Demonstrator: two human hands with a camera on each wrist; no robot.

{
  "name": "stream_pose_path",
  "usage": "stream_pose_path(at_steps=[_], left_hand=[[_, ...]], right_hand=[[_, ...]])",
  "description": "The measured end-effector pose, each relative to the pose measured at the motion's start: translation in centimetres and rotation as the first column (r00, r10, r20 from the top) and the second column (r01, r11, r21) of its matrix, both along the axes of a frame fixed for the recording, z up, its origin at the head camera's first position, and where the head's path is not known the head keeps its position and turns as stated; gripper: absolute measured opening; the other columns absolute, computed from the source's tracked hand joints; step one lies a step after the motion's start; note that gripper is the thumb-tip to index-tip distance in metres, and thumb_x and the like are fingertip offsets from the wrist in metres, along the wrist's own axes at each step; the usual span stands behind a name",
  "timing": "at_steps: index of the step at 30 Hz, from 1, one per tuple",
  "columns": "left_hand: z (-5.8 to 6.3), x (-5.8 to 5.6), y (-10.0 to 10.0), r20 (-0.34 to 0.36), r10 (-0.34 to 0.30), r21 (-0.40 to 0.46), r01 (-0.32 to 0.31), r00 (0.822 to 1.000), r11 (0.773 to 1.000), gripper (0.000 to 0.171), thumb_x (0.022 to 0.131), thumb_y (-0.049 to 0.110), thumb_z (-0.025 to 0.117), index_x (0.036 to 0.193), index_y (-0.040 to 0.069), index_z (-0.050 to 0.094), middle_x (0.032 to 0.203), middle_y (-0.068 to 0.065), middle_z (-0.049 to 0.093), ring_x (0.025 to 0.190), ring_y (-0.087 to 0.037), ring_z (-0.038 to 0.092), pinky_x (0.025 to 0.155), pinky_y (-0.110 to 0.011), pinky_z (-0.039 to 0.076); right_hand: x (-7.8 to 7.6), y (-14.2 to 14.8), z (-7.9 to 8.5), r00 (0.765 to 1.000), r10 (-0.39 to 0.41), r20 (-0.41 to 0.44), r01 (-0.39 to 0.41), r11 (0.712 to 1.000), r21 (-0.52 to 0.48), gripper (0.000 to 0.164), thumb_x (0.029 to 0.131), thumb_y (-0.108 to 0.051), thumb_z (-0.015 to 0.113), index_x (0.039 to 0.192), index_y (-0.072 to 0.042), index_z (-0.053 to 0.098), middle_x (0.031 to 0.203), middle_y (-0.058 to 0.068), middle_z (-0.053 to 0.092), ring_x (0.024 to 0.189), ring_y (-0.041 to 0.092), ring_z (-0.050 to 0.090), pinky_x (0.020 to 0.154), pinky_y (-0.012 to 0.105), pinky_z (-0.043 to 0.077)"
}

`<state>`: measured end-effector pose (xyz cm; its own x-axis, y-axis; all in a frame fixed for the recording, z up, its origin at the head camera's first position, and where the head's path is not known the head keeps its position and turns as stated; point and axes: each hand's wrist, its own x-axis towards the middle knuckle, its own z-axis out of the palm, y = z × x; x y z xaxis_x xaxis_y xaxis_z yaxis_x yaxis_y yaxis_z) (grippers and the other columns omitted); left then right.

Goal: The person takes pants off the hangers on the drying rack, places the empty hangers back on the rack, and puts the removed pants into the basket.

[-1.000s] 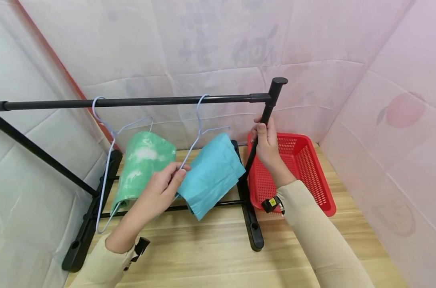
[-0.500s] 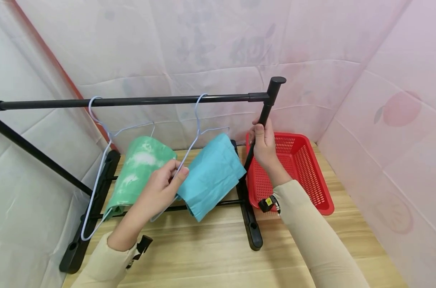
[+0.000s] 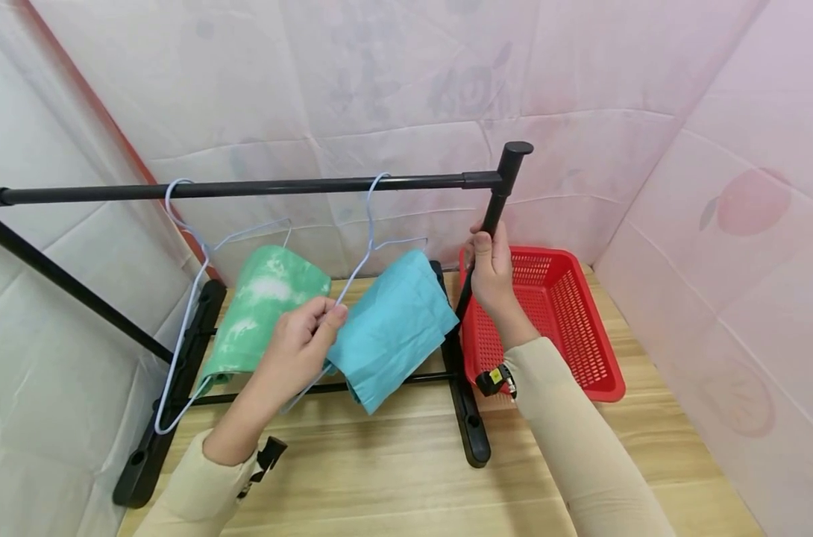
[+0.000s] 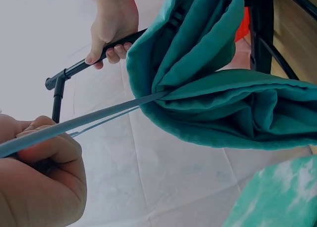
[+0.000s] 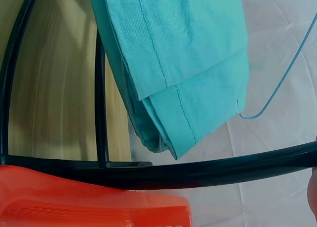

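Back wall (image 3: 406, 82), beyond left hand (image 3: 297, 344) and right hand (image 3: 495, 277): pale, creased, faintly printed. Side wall (image 3: 715, 253), right of the right hand: pink-tinted, fruit-printed. Wood-grain surface (image 3: 380, 477) below both.

– How do our arms lie?
– Our left arm (image 3: 192, 488) slants in from the near left, toward the far right. Our right arm (image 3: 574, 436) reaches from the near right, slanting far and left.
– And our grip on each side?
– Our left grip (image 3: 297, 347), the nearer one, pinches, its thumb pointing far and right. Our right grip (image 3: 491, 274) holds farther off, fingers (image 4: 119, 52) curled.
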<state>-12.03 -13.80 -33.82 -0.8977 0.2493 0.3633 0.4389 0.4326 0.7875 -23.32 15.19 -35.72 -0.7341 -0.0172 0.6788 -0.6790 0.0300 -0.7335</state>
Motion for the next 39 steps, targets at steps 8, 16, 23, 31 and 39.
stream_pose_path(at_steps=[8,16,23,31,39], left_hand=[[-0.1,-0.3,0.1,-0.115,-0.009,-0.002,0.009,0.993,1.0,0.028,0.107,0.012,0.046,0.085,0.008,0.062,0.058,-0.002,0.049,0.05,-0.009,0.042,0.05,-0.025,0.04],[0.5,0.1,0.0,-0.105,-0.007,-0.001,0.007,0.994,1.0,0.028,0.107,0.014,0.046,0.085,0.008,0.062,0.058,-0.003,0.05,0.051,-0.009,0.043,0.051,-0.025,0.041],[1.3,1.1,-0.4,-0.068,-0.011,0.025,0.012,0.998,1.0,0.03,0.108,0.017,0.044,0.084,0.009,0.061,0.056,0.005,0.043,0.048,-0.008,0.038,0.05,-0.026,0.039],[2.3,1.9,-0.8,-0.088,-0.005,0.049,0.01,0.996,0.999,0.028,0.107,0.013,0.045,0.086,0.008,0.062,0.055,0.006,0.043,0.048,-0.008,0.038,0.051,-0.026,0.041],[3.2,2.5,-1.3,-0.056,-0.048,0.099,0.054,0.997,0.994,0.028,0.108,0.014,0.044,0.088,0.004,0.06,0.055,0.003,0.039,0.047,-0.011,0.035,0.045,-0.026,0.035]], right_hand=[[0.1,-0.4,-0.3,1.0,0.007,0.001,-0.007,1.0,-0.01,0.027,0.107,-0.01,0.036,0.11,0.016,0.036,0.068,0.029,0.035,0.059,0.032,0.038,0.056,0.036,0.035],[-0.2,-0.8,-0.7,0.999,0.042,-0.019,-0.043,0.998,-0.054,0.036,0.107,-0.016,0.037,0.11,0.019,0.033,0.065,0.035,0.032,0.057,0.035,0.035,0.055,0.04,0.033],[-0.1,-1.1,-0.9,0.999,0.028,-0.02,-0.029,0.997,-0.065,0.029,0.107,-0.015,0.038,0.11,0.014,0.037,0.065,0.03,0.033,0.055,0.031,0.036,0.055,0.034,0.038],[-0.2,-1.4,-0.9,0.998,0.04,-0.046,-0.042,0.998,-0.057,0.037,0.107,-0.019,0.039,0.109,0.017,0.035,0.063,0.026,0.035,0.055,0.029,0.037,0.055,0.035,0.038],[-0.5,-1.4,-1.0,0.999,0.013,-0.033,-0.015,0.999,-0.048,0.015,0.107,-0.014,0.039,0.107,0.0,0.044,0.063,0.023,0.038,0.055,0.035,0.038,0.054,0.04,0.037]])
